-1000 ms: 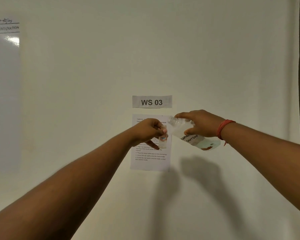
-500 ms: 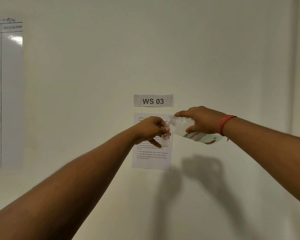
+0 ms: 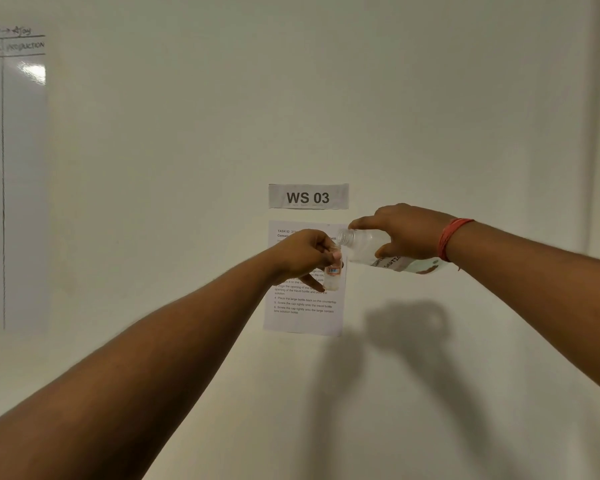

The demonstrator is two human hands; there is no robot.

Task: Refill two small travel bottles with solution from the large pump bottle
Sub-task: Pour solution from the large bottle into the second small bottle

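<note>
The left hand grips a small travel bottle upright, while the right hand grasps the tilted large bottle, its open neck right above the small one's mouth.

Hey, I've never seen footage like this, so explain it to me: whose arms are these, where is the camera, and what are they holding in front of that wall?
There is no machine here. A person wears a camera on the head, so you look out along both of their arms.

The left hand grips a small travel bottle, held roughly upright. The right hand, with a red thread band at its wrist, holds the large clear bottle tipped on its side, its open neck right at the small bottle's top, as if to pour. Whether liquid is flowing is too fine to see.

No table shows. Behind the hands is a pale wall with a "WS 03" sign, a printed instruction sheet under it, and a whiteboard at far left.
</note>
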